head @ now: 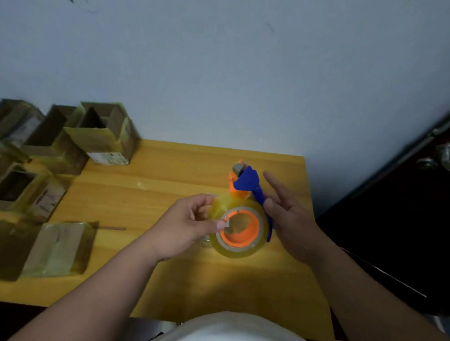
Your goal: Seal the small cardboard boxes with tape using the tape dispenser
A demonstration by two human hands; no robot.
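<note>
The tape dispenser (pixel 246 195), blue and orange with a grey roller at its far tip, is held above the right half of the wooden table (pixel 166 167), between the person's two hands. Its roll of clear yellowish tape (pixel 237 245) sits on an orange hub facing up toward the camera. The left hand (pixel 187 228) grips the roll from the left side: its fingers are curled round the outer rim and the thumb presses on the grey inner ring by the hub. The right hand (pixel 291 223) lies against the blue frame on the right side of the roll, with its fingers straight and spread, the index finger pointing up past the blue head; the hand touches the dispenser but does not curl round it.

The small cardboard boxes (pixel 64 141) stand well apart from the dispenser, crowded on the left part of the table. Those at the far left corner have their flaps open, and several carry white labels. A flatter box (pixel 58 250) near the front left edge shows glossy tape across its top. Behind the table rises a pale wall (pixel 224 66); at the right a dark door with a metal handle (pixel 446 158) is visible
</note>
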